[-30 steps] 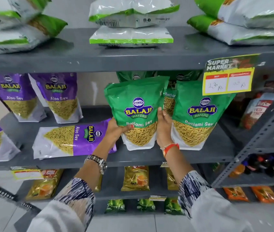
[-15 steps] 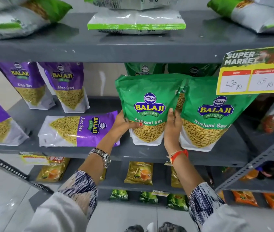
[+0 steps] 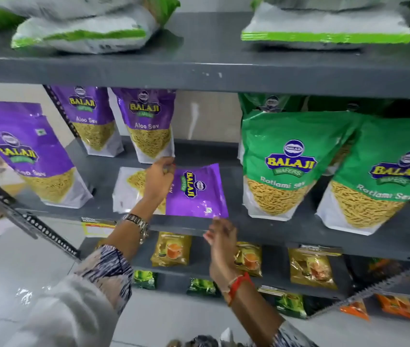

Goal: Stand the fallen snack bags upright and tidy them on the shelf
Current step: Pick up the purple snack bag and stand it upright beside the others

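Note:
A purple Aloo Sev bag (image 3: 196,194) lies flat on its side on the grey middle shelf (image 3: 299,230), between upright purple and green bags. My left hand (image 3: 157,181) lies across its middle, fingers curled over the bag's far edge. My right hand (image 3: 221,239) hovers at the shelf's front lip, just below the bag's near right corner, fingers apart and holding nothing. Two green Ratlami Sev bags (image 3: 284,166) (image 3: 379,181) stand upright to the right, with more green bags behind them.
Three purple Aloo Sev bags (image 3: 149,123) (image 3: 88,116) (image 3: 31,156) stand upright at the left. White and green pouches (image 3: 81,33) lie on the top shelf. Gold tea packets (image 3: 171,249) fill the lower shelf. A slotted metal post (image 3: 23,219) slants across the left.
Both hands have let go of the green bag, which now stands upright. They moved left to the fallen purple bag, and my view shifted left with them.

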`<state>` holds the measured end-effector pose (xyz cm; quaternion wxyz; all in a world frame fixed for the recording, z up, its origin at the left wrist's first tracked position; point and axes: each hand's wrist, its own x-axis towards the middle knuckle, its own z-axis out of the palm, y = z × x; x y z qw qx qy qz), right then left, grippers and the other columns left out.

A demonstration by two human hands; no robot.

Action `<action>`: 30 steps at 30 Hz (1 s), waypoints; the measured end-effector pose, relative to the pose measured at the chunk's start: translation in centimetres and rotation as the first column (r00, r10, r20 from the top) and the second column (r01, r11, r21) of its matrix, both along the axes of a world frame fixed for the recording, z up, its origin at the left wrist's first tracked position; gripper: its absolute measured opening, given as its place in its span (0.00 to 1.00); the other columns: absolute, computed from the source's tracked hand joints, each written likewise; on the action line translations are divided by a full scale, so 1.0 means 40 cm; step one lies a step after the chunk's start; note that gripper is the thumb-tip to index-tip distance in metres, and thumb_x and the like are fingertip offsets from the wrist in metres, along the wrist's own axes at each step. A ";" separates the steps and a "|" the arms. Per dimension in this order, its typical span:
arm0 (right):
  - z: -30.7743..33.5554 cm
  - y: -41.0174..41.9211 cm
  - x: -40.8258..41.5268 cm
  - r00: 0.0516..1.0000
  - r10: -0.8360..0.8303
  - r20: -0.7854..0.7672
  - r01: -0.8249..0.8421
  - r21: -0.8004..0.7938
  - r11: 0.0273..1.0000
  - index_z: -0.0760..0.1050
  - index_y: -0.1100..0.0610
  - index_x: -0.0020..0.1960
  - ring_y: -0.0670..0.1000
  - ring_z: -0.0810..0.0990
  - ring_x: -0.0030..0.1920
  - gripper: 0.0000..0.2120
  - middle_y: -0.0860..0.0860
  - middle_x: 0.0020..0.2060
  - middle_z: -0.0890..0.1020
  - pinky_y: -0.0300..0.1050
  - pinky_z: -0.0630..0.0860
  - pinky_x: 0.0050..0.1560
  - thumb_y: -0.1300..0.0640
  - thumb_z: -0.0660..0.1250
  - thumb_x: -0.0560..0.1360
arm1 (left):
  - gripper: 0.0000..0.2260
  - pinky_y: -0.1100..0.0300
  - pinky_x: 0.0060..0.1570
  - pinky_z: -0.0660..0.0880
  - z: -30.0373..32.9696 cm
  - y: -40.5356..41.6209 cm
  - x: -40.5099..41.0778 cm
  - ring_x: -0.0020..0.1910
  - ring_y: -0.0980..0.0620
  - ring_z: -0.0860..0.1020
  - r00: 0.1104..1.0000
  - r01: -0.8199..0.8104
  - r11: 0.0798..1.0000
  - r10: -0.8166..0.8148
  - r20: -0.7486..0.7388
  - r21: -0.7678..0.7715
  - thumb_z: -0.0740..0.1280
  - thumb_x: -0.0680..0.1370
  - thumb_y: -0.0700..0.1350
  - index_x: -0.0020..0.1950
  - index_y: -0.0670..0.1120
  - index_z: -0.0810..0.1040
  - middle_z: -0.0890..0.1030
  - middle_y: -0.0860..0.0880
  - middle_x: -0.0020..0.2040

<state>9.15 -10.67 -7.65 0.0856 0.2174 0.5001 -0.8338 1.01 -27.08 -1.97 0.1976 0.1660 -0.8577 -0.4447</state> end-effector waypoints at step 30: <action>0.019 -0.223 0.056 0.971 -0.157 0.180 0.176 -0.096 0.980 0.77 0.59 0.41 0.51 0.78 0.32 0.06 0.52 0.31 0.80 0.44 0.75 0.30 0.58 0.66 0.75 | 0.13 0.59 0.35 0.70 -0.037 -0.274 0.017 0.21 0.56 0.72 0.865 0.292 0.862 -0.423 0.269 0.415 0.69 0.71 0.37 0.27 0.44 0.79 0.76 0.53 0.19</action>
